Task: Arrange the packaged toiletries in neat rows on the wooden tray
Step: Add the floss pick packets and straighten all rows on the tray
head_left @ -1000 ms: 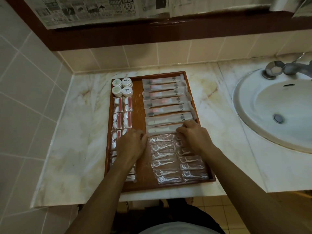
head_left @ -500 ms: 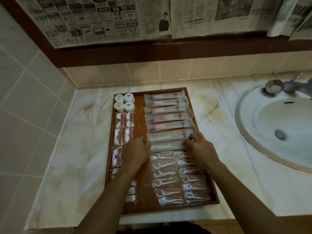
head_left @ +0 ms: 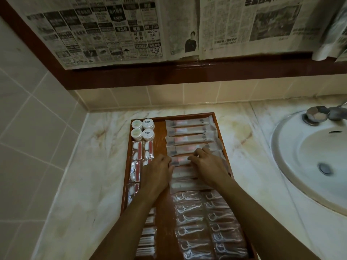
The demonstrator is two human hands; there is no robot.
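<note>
Left hand (head_left: 159, 169) and right hand (head_left: 205, 162): each grip pinches one sachet (head_left: 181, 160) end. Risk: sliding it skews neighbouring rows on tray (head_left: 125, 184).

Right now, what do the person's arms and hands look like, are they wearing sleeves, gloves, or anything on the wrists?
Both arms are bare as far as the picture shows, with no sleeves in view. The left hand and right hand wear no gloves. No watch, bracelet or ring shows on either wrist or on the fingers that can be seen.

Tray (head_left: 217, 117) lies on counter (head_left: 93, 166), left of sink (head_left: 293, 166).
</note>
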